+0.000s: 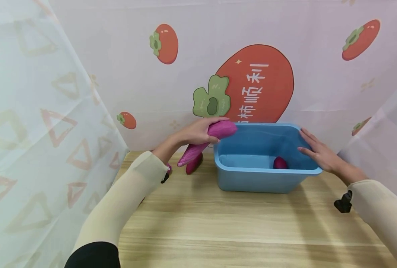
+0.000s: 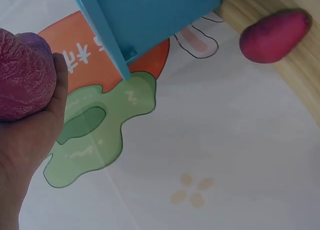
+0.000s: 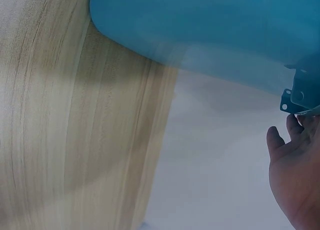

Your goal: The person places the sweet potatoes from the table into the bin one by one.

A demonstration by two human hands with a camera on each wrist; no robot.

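My left hand grips a long magenta sweet potato just off the left end of a blue plastic bin. Its thick end points toward the bin's rim; the thin end slants down to the left. In the left wrist view the same sweet potato shows a wrinkled skin. My right hand rests on the bin's right rim with fingers extended; in the right wrist view the fingertips touch beneath that rim. Inside the bin, toward the right, lies a dark pink sweet potato.
Left of the bin another sweet potato lies on the wooden table. Part of a further magenta piece shows beside my left sleeve. Printed cloth hangs behind and along both sides.
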